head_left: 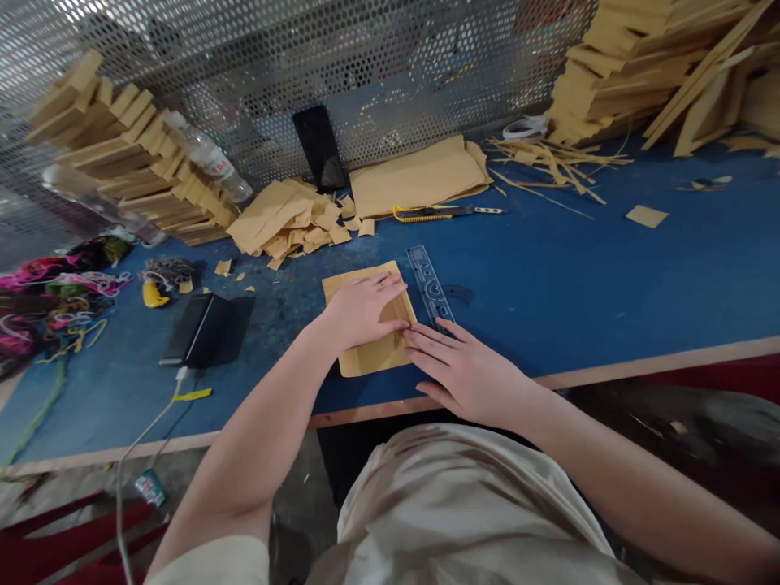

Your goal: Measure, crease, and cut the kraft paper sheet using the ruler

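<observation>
A brown kraft-paper envelope or folded sheet lies on the blue table near its front edge. My left hand rests on top of the paper, its fingers stretched towards the right side and its thumb near the right edge. At that same right edge, the extended fingertips of my right hand touch the paper. A clear ruler with cut-out shapes lies just right of the paper, its near end beside my right fingers. What is under my left palm is hidden.
Behind are a yellow-handled cutter, paper scraps, kraft sheets and an upright phone. Brown paper stacks rise at left, more at right. A cabled black device and yarn lie left.
</observation>
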The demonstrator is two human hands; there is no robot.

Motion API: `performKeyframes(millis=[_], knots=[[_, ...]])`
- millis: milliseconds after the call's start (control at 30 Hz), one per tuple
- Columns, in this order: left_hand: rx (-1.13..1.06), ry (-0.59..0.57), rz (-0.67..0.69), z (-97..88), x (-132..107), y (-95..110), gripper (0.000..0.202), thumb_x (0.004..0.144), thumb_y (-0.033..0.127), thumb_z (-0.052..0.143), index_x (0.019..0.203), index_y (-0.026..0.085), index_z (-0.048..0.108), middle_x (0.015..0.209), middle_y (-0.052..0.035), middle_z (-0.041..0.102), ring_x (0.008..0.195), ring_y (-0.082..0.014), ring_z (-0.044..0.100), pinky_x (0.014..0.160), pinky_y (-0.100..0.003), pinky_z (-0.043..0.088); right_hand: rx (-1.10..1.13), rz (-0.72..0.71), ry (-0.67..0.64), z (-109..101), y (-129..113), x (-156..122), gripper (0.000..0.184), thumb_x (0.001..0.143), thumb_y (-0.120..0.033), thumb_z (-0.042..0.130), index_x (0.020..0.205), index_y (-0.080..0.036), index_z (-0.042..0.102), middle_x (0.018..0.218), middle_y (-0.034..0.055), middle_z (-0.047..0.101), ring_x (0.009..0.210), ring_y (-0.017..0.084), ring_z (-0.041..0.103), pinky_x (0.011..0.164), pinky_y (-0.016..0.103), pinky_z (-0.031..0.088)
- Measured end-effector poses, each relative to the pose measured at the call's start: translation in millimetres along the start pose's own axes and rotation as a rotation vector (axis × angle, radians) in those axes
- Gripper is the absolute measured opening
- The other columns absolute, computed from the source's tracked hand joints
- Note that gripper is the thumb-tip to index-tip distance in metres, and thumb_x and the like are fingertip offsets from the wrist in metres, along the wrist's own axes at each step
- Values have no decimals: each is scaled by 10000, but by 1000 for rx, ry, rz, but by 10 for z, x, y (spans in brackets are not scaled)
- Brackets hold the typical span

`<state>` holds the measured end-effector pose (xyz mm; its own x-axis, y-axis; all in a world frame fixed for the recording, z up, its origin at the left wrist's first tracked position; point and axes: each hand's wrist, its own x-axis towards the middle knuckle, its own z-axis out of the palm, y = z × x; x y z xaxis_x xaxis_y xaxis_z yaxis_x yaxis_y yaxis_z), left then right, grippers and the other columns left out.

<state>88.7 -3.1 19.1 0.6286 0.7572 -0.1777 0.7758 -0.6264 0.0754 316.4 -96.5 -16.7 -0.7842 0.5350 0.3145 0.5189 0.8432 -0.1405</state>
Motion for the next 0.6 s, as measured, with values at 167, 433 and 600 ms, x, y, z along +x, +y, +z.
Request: performKeyframes(millis=[167,433,600], knots=[[-10,-31,10,-18,7,-9,773,984,644,552,1571,158,422,1662,-136,339,1541,-291,347,1248,-423,297,-49,233,238,16,35,-43,335,1006,-266,523,1205,-56,691,1354,238,656,1254,370,632,1079,558,504],[-64,-39,14,-4,2,-52,767,976,653,568,1559,169,448,1673,-130,306,1557,-289,312,1261,-425,272,-84,288,235,62,-146,-239,344,981,-262,586,1230,-46,685,1336,258,646,1214,401,629,983,573,558],[-94,-27,-17,-1,-15,-44,733,966,634,600,1540,195,480,1656,-90,365,1529,-266,374,1235,-386,332,2,400,391,40,-280,-448,163,930,-112,631,1071,-137,709,1182,169,696,1079,317,667,908,494,600]])
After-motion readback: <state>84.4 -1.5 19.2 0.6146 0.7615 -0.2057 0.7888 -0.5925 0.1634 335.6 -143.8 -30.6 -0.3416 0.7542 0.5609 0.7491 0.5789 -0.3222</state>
